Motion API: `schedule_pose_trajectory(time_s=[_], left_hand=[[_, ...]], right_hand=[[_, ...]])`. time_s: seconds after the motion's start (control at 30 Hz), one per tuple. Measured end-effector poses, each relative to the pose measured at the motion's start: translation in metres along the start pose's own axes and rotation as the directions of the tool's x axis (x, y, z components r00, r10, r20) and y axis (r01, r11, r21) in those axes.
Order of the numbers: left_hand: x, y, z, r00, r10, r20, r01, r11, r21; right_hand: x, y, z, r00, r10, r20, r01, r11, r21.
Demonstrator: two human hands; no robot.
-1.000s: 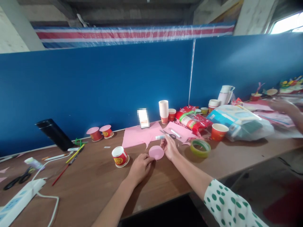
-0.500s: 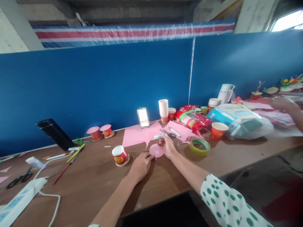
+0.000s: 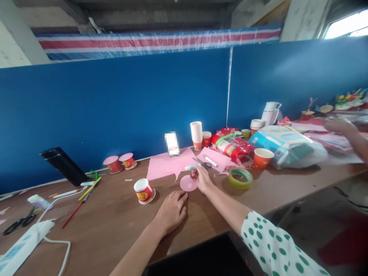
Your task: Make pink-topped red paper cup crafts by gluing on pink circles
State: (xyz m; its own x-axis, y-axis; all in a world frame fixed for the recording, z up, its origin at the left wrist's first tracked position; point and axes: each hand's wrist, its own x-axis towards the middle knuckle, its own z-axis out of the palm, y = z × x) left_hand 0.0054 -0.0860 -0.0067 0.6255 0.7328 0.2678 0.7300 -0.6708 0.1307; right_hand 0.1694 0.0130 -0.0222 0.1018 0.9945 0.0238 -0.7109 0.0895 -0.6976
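My right hand has its fingers bent together at the right edge of a pink paper circle, pinching it there. A short white and blue stick, seemingly a glue stick, lies just beyond those fingers; whether they touch it is hard to tell. My left hand rests palm down on the table, its index finger stretched out just below the circle. Left of it stands a red and white paper cup, bottom up on a pale round disc. Behind my right hand are scissors on pink paper sheets.
Two red cups topped with pink discs stand at the back left. Green tape, an orange cup and a plastic bag lie right. A power strip sits front left. Another person's hand is far right.
My left hand has drawn back slightly from the circle's lower left edge, and its index finger has straightened. My right hand stays at the circle. The whole view has shifted a little.
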Motion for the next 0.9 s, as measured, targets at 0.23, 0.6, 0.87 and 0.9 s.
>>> schedule_pose_trajectory(time_s=[0.23,0.6,0.87,0.9], left_hand=[[-0.027,0.013,-0.004,0.997,-0.021,0.073,0.018,0.999,0.042],[0.004,-0.021,-0.002,0.959,-0.261,-0.109,0.282,0.907,0.314],[0.04,-0.051,-0.019,0.873,-0.372,-0.314,0.408,0.911,0.056],[0.043,-0.054,-0.021,0.857,-0.404,-0.319,0.408,0.911,-0.058]], right_hand=[[-0.003,-0.004,0.003,0.999,0.032,0.012,-0.032,0.998,0.045],[-0.005,-0.005,0.005,1.0,0.029,-0.004,-0.028,0.999,0.042],[-0.002,-0.001,0.002,0.999,0.023,-0.028,-0.022,0.999,0.043],[-0.001,0.0,0.001,0.999,0.029,-0.033,-0.028,0.999,0.047]])
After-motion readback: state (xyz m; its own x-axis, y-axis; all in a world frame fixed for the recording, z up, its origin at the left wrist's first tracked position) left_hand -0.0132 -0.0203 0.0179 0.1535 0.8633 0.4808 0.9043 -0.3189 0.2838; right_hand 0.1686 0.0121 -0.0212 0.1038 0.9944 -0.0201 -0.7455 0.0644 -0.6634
